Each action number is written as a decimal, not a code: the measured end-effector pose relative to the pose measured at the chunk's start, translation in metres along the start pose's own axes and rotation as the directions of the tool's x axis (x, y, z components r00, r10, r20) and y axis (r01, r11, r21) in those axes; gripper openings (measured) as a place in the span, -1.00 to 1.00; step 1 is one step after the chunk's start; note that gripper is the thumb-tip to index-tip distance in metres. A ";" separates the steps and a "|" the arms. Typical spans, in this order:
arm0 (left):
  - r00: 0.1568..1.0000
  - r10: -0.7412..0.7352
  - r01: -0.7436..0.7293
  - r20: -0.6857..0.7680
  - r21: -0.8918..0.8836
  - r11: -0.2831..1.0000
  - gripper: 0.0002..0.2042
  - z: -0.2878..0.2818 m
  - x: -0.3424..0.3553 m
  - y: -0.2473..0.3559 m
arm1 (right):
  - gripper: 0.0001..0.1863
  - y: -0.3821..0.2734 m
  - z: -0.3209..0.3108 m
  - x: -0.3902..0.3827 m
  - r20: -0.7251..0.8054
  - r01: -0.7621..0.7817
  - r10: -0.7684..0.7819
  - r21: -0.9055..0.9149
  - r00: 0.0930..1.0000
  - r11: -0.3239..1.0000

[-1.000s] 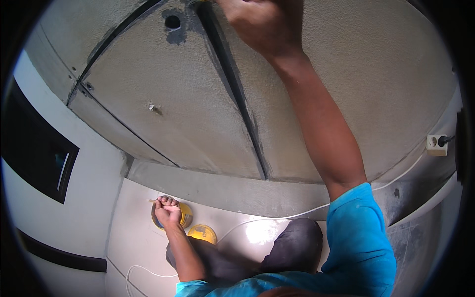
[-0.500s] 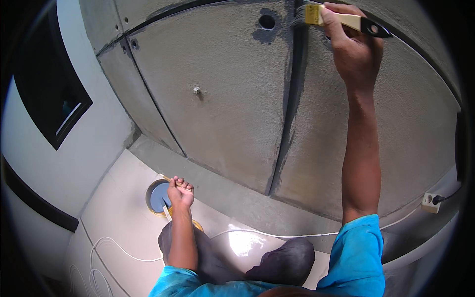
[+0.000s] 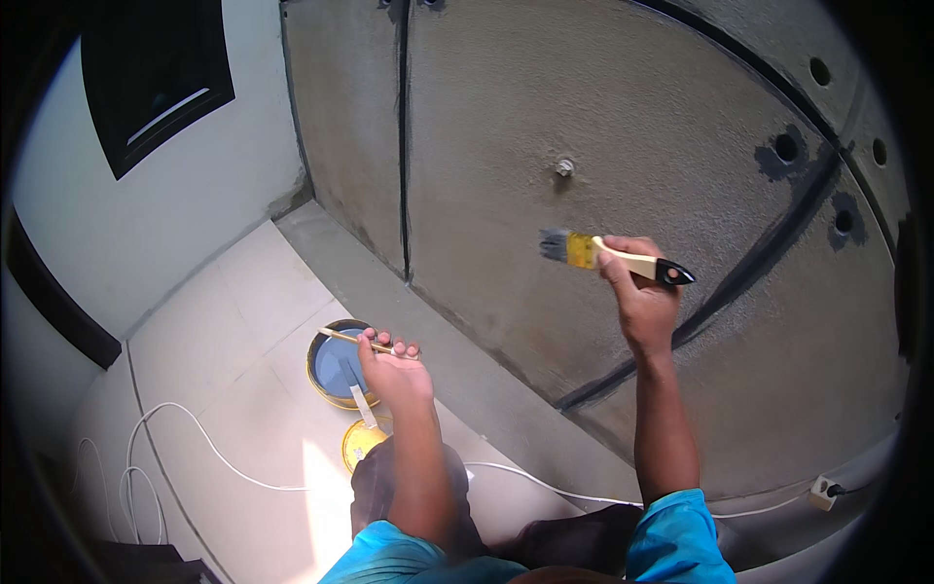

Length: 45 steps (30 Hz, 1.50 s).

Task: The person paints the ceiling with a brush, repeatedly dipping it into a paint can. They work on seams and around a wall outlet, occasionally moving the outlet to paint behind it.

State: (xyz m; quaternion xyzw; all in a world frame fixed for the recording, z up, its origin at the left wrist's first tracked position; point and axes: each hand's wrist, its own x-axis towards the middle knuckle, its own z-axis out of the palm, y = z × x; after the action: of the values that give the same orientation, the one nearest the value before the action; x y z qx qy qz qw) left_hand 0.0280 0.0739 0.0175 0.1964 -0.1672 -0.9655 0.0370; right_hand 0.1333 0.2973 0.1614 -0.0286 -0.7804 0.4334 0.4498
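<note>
My right hand is closed around the pale handle of a flat paintbrush. Its grey-coated bristles point left, in front of the rough grey wall. Lower down, my left hand holds a thin wooden stick in its curled fingers, palm turned up. That stick passes over a round bucket of blue-grey paint on the floor. A flat, paint-smeared stirrer leans out of the bucket. Beside it, partly behind my knee, lies a yellow lid.
Dark painted bands run across the wall between its panels, with dark patches around several holes. A small fitting juts from the wall. A white cable loops over the tiled floor; a socket block sits far right.
My right hand has brought the paintbrush down and away from the dark band at the top. The view has swung left. My left hand still holds the stick near the bucket.
</note>
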 end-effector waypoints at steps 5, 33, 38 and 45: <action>0.985 0.149 -0.152 -0.083 -0.033 0.988 -0.82 -0.004 0.017 0.043 | -0.75 0.044 0.131 -0.011 0.284 -0.182 0.213 -0.133 0.935 0.974; 0.859 0.491 -0.500 -0.145 -0.033 0.865 -0.84 -0.069 0.061 0.172 | -0.78 0.113 0.349 -0.138 0.601 -0.108 0.256 -0.271 0.757 0.956; 0.878 0.449 -0.459 -0.168 -0.025 0.888 -0.85 -0.039 0.048 0.165 | -0.81 0.051 0.321 -0.130 0.549 -0.108 0.155 -0.117 0.821 0.987; 0.868 0.478 -0.482 -0.134 0.004 0.876 -0.84 -0.035 0.052 0.175 | -0.80 0.075 0.321 -0.158 0.614 -0.191 0.177 -0.044 0.769 0.981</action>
State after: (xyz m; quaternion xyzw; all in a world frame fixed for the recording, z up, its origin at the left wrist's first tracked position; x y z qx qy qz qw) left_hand -0.0050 -0.1085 0.0270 0.2111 -0.1934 -0.9133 0.2896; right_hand -0.0320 0.0658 -0.0688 0.0423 -0.8729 0.4692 0.1271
